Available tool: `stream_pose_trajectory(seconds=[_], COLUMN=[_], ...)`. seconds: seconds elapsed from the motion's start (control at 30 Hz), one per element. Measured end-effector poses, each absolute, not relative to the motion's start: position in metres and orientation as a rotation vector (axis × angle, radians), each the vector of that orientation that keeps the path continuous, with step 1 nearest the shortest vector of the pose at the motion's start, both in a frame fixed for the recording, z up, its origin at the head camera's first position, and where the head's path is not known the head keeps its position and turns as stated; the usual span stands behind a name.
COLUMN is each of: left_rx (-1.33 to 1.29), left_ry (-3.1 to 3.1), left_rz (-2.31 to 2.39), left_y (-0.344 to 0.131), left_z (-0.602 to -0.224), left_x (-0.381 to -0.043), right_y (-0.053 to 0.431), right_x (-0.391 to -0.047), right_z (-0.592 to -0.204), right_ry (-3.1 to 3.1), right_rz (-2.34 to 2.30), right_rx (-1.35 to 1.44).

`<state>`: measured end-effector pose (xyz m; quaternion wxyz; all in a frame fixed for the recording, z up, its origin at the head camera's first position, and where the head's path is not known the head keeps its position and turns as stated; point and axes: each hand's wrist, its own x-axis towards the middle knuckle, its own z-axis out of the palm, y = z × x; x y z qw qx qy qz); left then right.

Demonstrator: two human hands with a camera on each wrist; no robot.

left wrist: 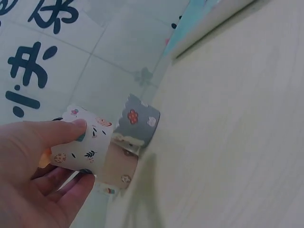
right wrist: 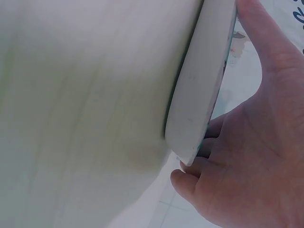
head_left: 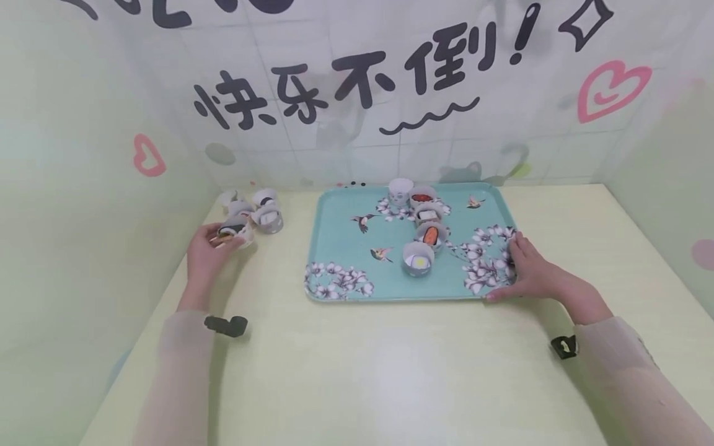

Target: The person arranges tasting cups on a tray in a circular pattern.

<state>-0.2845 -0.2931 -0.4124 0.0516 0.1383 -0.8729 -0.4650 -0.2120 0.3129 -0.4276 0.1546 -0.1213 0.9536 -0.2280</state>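
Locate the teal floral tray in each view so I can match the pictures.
Head: the tray lies just right of centre, the right hand at its near right corner.
Left wrist: part of the tray shows at the top, right of centre.
Right wrist: the tray's pale side slants down from the top, beside the hand.
Shared landmark: the pale tabletop.

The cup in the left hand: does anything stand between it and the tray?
In the head view, nothing visible but tabletop stands between the held cup and the near-left edge of the tray. Another cup stands close by, near that path, slightly farther back.
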Motion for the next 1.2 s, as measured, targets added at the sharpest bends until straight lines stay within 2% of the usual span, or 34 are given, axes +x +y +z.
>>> stream_pose_trajectory(seconds=[0.33,0.57,1.2], left_rx=[0.027,-0.187,-0.530], left_ry=[-2.786,-2.814,-3.017], left_rz=[-1.384,-1.440,-1.381], left_y=[-0.238,-0.192,-0.090], left_z=[-0.387,-0.380,-0.413], left_x=[-0.276,-0.281,-0.292], right_y=[0.314,0.314,0.316], right_x=[-0.214,-0.217,-0.220], right_z=[-0.428,-0.425,-0.431], right_ry=[2.711,2.720,2.721], right_rz=[-0.650,-0.642,-0.640], right_rx=[-0.343,-0.357,-0.352])
